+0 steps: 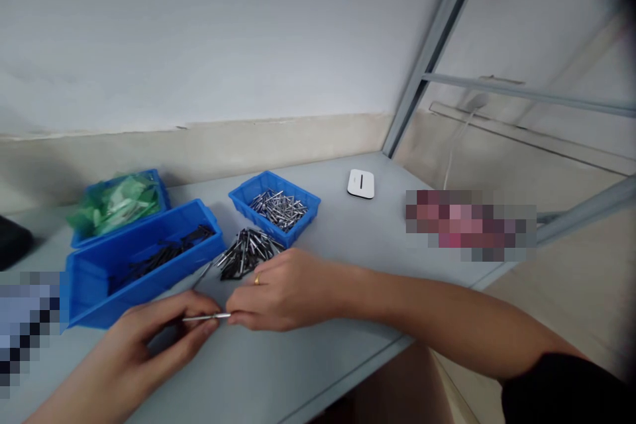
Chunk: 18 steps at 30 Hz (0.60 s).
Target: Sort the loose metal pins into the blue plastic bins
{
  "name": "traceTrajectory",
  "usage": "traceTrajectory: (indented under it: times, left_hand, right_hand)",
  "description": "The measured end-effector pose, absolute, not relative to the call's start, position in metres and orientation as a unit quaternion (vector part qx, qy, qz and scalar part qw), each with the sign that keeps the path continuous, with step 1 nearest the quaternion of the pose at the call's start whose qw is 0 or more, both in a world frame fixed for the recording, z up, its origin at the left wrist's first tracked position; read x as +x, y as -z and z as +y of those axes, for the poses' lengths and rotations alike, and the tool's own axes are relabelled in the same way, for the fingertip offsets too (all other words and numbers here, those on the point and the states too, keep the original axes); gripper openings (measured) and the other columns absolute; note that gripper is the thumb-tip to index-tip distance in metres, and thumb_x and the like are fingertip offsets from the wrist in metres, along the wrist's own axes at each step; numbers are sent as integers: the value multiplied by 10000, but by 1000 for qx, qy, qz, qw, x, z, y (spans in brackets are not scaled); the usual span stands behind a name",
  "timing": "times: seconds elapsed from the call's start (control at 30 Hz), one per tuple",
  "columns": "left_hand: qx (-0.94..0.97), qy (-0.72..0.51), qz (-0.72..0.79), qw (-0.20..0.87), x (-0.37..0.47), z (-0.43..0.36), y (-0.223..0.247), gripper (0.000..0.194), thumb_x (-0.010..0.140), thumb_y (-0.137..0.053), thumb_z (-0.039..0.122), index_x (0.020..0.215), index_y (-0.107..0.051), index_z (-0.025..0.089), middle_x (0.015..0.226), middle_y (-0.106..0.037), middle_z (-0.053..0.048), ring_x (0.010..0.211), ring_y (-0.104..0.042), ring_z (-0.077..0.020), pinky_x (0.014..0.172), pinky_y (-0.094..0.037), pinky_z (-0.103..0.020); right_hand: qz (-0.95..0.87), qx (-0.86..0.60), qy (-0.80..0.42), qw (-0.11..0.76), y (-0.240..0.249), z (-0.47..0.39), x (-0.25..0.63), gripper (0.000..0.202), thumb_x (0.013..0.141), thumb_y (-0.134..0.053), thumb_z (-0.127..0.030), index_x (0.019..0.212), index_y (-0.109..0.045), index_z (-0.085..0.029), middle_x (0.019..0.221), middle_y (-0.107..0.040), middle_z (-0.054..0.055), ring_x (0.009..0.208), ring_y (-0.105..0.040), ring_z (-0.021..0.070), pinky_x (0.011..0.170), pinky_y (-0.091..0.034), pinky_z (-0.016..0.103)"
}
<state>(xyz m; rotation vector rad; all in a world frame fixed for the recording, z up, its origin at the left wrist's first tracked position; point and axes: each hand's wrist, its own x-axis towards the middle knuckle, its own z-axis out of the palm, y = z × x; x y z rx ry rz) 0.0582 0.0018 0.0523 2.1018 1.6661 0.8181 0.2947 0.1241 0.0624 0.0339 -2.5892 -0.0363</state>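
Note:
A thin silver metal rod [206, 317] lies level between my two hands, low in the head view. My left hand [154, 344] pinches it between thumb and forefinger. The fingertips of my right hand [278, 291], which wears a gold ring, close on the rod's right end. Just behind my right hand is a heap of dark and silver metal pieces [248, 250] on the grey table. The tip of the rod inside my right fingers is hidden.
A small blue bin [309, 217] holds silver rods. The long blue bin [89, 288] holds dark parts; another [161, 189] holds green plastic. A white device [361, 184] lies near the wall. Grey metal frame bars [412, 103] stand at the right, beside a pixelated reddish item [460, 218].

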Motion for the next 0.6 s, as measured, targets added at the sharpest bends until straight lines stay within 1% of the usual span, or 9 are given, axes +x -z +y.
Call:
traceTrajectory:
  times: [0.13,0.3,0.43,0.53,0.6]
  left_hand:
    - [754,-271,565,197,56,5,-57,326,1009,-620,560,850,-776,322,750,-815,75,665,-767,-154,596,-574,-142]
    - [732,-286,594,172,60,2,-63,436,1052,-540,623,825,-756,321,747,-801,87,683,-754,-150,622,-569,-153]
    - [770,-284,560,118,49,3,-59,343,1066,-557,576,900,-736,336,797,-813,98,677,-759,-140,570,-554,-142]
    - [816,-271,506,66,36,8,-54,248,1080,-564,489,976,-724,332,819,-809,83,650,-756,-137,567,-563,-155]
    - [844,-257,471,13,31,13,-51,240,1091,-550,456,1021,-739,326,821,-803,63,672,-772,-153,630,-594,-196]
  right_hand:
    - [-964,-12,11,267,-69,125,299,391,1134,-371,-312,876,-646,-209,661,-665,-29,652,-622,118,552,-320,280]
    - [-968,-26,-12,248,-75,130,302,367,1110,-384,-305,879,-648,-199,688,-678,-12,698,-632,126,601,-341,273]
    - [-976,-37,-37,214,-86,140,309,325,1103,-406,-302,948,-671,-194,782,-717,5,762,-637,132,622,-323,282]
    - [-971,-129,-53,196,-100,153,318,304,1107,-436,-321,984,-683,-193,878,-747,20,818,-639,135,643,-303,287]
    - [-951,-244,-31,187,-106,163,323,301,1113,-448,-322,983,-683,-187,900,-747,32,839,-627,148,665,-295,292]
